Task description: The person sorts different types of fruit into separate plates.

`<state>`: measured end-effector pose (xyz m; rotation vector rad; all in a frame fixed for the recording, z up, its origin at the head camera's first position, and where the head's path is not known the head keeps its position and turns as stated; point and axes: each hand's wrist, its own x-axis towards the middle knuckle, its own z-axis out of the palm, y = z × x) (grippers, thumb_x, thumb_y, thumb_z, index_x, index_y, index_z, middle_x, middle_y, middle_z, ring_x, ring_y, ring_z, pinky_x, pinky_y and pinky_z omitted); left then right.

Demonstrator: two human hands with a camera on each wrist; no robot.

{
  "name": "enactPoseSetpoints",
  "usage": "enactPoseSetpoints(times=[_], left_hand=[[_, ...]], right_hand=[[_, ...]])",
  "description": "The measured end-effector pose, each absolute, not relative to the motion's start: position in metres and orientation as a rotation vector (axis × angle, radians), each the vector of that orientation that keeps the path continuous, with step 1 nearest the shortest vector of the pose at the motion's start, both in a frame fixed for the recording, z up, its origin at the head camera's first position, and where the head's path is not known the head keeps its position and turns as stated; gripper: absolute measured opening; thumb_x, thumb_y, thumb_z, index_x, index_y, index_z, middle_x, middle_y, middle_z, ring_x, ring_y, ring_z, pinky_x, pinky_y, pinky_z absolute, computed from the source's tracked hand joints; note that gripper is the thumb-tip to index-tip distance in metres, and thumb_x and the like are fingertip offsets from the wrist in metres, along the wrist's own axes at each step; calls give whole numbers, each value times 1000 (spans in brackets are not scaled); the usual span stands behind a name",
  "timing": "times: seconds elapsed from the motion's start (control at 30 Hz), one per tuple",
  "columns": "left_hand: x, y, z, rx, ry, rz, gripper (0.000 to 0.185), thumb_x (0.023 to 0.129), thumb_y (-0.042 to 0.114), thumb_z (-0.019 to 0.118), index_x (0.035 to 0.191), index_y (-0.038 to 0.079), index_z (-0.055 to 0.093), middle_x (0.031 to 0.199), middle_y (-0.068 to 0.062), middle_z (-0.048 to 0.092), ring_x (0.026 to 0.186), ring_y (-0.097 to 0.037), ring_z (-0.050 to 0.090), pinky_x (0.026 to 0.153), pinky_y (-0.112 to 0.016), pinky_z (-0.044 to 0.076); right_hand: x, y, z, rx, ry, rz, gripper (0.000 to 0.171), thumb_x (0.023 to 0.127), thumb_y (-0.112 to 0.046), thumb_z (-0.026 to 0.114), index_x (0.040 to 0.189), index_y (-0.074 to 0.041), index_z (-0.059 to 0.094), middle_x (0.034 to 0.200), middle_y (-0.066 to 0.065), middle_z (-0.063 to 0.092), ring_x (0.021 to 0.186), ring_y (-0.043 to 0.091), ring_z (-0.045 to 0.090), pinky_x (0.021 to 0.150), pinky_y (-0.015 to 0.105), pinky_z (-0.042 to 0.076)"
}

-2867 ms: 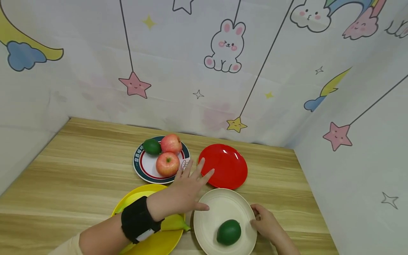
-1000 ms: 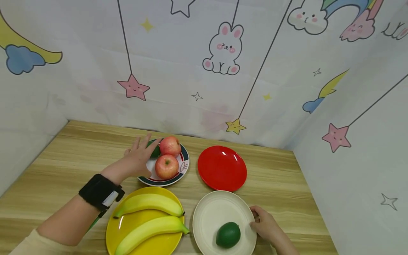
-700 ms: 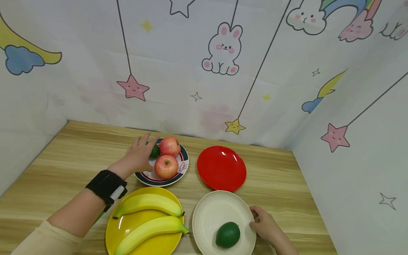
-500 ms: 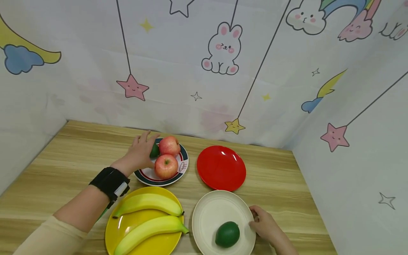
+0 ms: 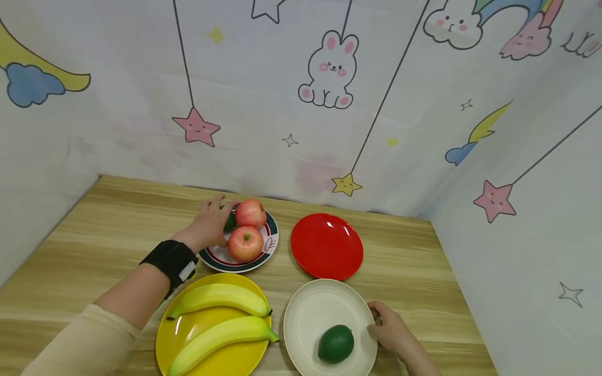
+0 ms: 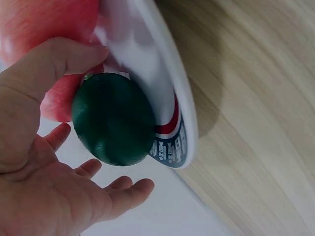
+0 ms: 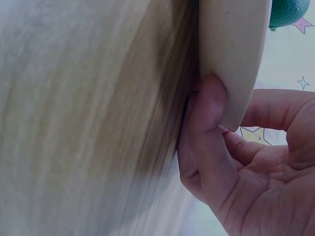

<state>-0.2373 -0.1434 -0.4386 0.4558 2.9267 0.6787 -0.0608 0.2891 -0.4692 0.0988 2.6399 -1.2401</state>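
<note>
My left hand (image 5: 210, 225) reaches over the left side of a striped plate (image 5: 265, 251) that holds two red apples (image 5: 245, 243) and a dark green fruit (image 5: 230, 222). In the left wrist view the thumb (image 6: 64, 59) touches the top of this green fruit (image 6: 114, 119) and the fingers (image 6: 123, 191) are spread beyond it, apart from it. My right hand (image 5: 392, 329) holds the right rim of a cream plate (image 5: 320, 308). Its thumb (image 7: 211, 128) presses the rim (image 7: 231, 49) and the fingers curl underneath. A second green fruit (image 5: 336, 343) lies on that plate.
A red plate (image 5: 326, 245) sits bare behind the cream plate. A yellow plate (image 5: 188, 329) at the front left carries two bananas (image 5: 221, 300). Cartoon-printed walls enclose the wooden table (image 5: 117, 219) at the back and on both sides.
My left hand swung from above the cream plate over to the striped plate, then crept closer around the green fruit there. The right hand has stayed on the cream plate's rim.
</note>
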Motion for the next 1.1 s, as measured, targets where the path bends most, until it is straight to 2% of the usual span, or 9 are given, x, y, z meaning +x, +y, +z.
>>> enactPoseSetpoints(times=[0.4, 0.7, 1.1], left_hand=[[-241, -146, -447, 477, 2929, 774, 94, 74, 1, 91, 153, -7, 41, 154, -41, 25, 134, -67, 31, 103, -72, 46], [-248, -142, -450, 447, 2961, 697, 87, 80, 6, 88, 154, -3, 42, 155, -41, 28, 134, -66, 33, 103, -72, 47], [-248, -139, -447, 458, 2977, 731, 82, 80, 10, 89, 148, -6, 47, 149, -41, 36, 127, -64, 39, 104, -69, 45]], right_hand=[[-61, 290, -471, 138, 2593, -1280, 39, 82, 13, 62, 121, 12, 62, 97, 9, 60, 84, 21, 58, 64, 31, 56], [-60, 290, -470, 125, 2586, -1301, 40, 81, 14, 62, 121, 13, 61, 97, 9, 61, 83, 22, 58, 62, 30, 56], [-61, 291, -468, 98, 2591, -1288, 38, 82, 14, 63, 120, 14, 61, 97, 8, 62, 81, 21, 58, 63, 28, 54]])
